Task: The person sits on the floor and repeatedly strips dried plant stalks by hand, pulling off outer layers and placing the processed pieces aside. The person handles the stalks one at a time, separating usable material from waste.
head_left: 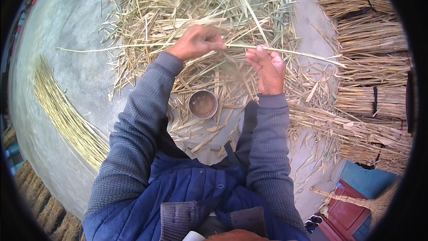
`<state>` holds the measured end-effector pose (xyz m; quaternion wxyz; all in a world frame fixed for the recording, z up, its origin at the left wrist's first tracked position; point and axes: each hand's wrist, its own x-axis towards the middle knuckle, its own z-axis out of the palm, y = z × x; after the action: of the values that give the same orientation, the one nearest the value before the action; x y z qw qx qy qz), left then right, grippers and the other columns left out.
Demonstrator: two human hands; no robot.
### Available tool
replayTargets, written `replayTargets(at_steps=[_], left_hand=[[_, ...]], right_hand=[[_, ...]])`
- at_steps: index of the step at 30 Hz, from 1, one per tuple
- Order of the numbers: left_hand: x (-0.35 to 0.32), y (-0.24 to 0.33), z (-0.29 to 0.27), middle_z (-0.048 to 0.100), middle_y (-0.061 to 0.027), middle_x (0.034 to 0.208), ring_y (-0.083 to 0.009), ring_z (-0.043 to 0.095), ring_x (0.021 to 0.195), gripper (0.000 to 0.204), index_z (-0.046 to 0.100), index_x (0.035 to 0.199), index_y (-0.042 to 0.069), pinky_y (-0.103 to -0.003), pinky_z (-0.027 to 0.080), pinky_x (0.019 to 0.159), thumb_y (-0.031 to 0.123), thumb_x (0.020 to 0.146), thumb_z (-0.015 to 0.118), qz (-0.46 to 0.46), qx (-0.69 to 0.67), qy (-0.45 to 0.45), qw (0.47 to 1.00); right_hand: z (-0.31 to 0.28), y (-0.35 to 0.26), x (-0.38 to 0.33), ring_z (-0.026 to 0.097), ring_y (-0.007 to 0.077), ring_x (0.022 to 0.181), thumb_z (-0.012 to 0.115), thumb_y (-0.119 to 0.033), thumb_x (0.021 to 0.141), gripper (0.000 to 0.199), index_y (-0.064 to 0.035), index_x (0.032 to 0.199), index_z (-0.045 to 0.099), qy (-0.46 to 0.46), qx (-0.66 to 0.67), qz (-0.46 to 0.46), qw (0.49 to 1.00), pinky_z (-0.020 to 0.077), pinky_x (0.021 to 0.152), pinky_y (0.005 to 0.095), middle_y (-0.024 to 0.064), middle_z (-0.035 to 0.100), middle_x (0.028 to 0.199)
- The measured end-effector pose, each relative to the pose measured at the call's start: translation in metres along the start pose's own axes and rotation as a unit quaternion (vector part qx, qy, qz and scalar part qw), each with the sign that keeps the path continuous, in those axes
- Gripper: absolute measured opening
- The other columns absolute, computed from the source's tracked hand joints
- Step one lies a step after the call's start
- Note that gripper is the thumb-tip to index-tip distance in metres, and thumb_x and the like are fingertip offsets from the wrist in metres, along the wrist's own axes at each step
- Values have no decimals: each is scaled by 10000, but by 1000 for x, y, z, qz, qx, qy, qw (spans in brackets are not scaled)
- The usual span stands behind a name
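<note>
A long, thin, pale reed stalk [302, 54] runs roughly crosswise in front of me, above a heap of dry leaves. My left hand [195, 42] is closed around it, back of the hand up, thumb and forefinger pinching near the middle. A little to the right, my right hand [270, 70] has its palm turned up and pinches the same stalk between thumb and fingertips. A long pale leaf strip [251, 11] slants up and away from the right fingertips; whether it is still joined to the stalk I cannot tell.
Stripped leaves [156, 0] are heaped ahead. A round metal bowl [203, 104] sits between my feet. Slender stalks [67, 109] lie bundled at left. Tied reed bundles [372, 40] are stacked at right, with loose leafy reeds [352, 127] beside my right arm.
</note>
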<state>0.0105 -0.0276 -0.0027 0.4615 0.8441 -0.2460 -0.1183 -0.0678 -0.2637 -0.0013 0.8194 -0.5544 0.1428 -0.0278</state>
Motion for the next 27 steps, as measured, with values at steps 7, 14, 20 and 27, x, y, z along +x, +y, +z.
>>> replayTargets(at_steps=[7, 14, 20, 27], left_hand=[[-14, -12, -25, 695, -11, 747, -84, 598, 675, 304, 717, 914, 25, -261, 476, 607, 302, 836, 816, -69, -25, -83, 994], [-10, 10, 25, 692, -11, 754, -75, 599, 688, 224, 730, 929, 24, -258, 485, 618, 215, 842, 810, 6, -60, 47, 997], [-7, 8, 21, 725, -19, 800, -51, 621, 690, 195, 728, 903, 20, -222, 506, 630, 189, 850, 808, -75, -213, 56, 973], [-2, -22, -30, 717, -13, 766, -107, 647, 675, 209, 693, 917, 65, -270, 465, 603, 259, 885, 762, -93, -138, 195, 967]], right_hand=[[-2, 0, 3, 723, 193, 812, 697, -188, 953, 276, 23, 1082, 575, -7, -12, -26, 1000, 607, 710, 276, 148, 704, 960], [17, 5, -2, 720, 192, 806, 693, -176, 952, 289, 47, 1095, 575, 6, -6, -27, 1000, 606, 715, 278, 167, 702, 979], [16, 8, -4, 717, 185, 800, 683, -159, 957, 268, 45, 1094, 578, -38, 0, -60, 997, 599, 708, 270, 164, 701, 974], [-3, 7, 2, 718, 189, 814, 704, -166, 942, 275, 23, 1100, 582, 24, -37, -44, 998, 598, 721, 266, 158, 705, 979]])
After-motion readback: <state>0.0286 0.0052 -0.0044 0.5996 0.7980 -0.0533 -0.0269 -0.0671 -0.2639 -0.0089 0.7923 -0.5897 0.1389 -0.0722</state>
